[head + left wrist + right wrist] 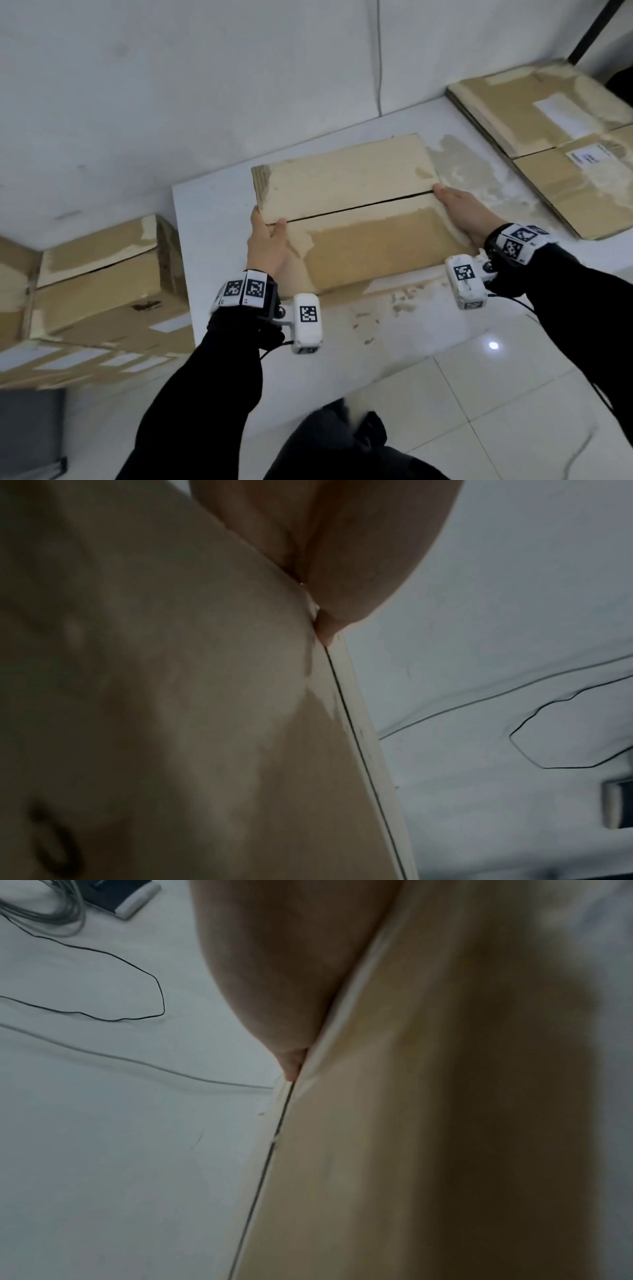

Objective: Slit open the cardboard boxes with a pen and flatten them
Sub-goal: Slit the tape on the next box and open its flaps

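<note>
Wrist views blurred, box [346, 209] hiding left hand [266, 245] fingers, right hand [462, 212] fingers

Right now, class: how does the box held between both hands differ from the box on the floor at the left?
The held box sits on the white table, gripped at its ends by the left hand and right hand; the floor box is untouched. The held box's top seam gapes; the floor box's flaps look closed. Both are taped brown cardboard.

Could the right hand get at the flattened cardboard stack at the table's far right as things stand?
Probably yes, but not right away. The right hand grips the end of the box that the left hand holds too. The flattened stack lies just beyond it on the table, nothing between them.
</note>
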Demonstrator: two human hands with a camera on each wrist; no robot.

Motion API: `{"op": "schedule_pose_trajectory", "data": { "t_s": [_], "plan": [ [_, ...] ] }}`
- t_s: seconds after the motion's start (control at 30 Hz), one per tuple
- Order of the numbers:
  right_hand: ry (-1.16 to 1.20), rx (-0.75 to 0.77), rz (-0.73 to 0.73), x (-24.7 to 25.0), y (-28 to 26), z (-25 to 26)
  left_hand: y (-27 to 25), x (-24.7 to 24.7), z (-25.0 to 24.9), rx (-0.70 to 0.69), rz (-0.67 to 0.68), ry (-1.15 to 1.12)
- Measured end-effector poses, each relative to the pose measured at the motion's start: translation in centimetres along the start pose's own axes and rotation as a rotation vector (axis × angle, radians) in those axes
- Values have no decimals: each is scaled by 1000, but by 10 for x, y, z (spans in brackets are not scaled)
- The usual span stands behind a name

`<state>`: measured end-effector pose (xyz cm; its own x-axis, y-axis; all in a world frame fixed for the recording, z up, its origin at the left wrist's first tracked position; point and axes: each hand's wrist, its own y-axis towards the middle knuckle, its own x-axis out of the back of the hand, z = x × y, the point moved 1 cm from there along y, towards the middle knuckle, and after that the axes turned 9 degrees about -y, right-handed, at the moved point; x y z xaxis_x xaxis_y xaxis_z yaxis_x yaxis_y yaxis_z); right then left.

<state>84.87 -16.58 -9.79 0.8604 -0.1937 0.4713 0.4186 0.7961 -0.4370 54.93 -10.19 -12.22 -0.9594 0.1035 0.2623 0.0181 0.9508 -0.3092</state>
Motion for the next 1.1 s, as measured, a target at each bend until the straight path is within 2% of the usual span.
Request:
{"op": "schedule_pose_trajectory", "data": {
  "t_s": [0.1, 0.17, 0.23, 0.3, 0.37, 0.43, 0.5, 0.57, 0.67, 0.8, 0.9, 1.0, 1.07, 1.1],
  "plan": [
    [41, -10, -20, -1, 6, -5, 13, -5, -13, 25, 29, 155],
    [70, -17, -86, -6, 4, -14, 23, -6, -30, 10, 32, 284],
    [167, -33, -212, -17, -3, -26, 24, -11, -58, -74, -1, 339],
    [414, -112, -223, -28, -20, -35, 7, -26, -86, -212, 2, 275],
    [558, -164, -99, -37, -37, -44, -18, -54, -102, -309, 85, 217],
    [543, -191, -7, -35, -51, -57, -47, -90, -101, -343, 234, 255],
    [563, -203, -39, -19, -51, -69, -66, -130, -91, -331, 365, 383],
    [595, -174, -85, 10, -33, -76, -72, -167, -79, -286, 397, 641],
    [541, -163, -60, 51, 6, -80, -81, -213, -66, -240, 301, 904],
    [479, -89, 77, 66, 41, -91, -80, -246, -44, -318, 29, 1066],
    [513, -161, 117, 62, 57, -118, -77, -249, -33, -370, -16, 1112],
    [690, -356, 205, 51, 64, -136, -82, -243, -37, -398, -8, 1117],
    [733, -383, 291, 47, 62, -140, -87, -234, -39, -436, -57, 1045],
    [739, -344, 361, 46, 59, -138, -91, -229, -40, -484, -113, 971]
  ]
}}
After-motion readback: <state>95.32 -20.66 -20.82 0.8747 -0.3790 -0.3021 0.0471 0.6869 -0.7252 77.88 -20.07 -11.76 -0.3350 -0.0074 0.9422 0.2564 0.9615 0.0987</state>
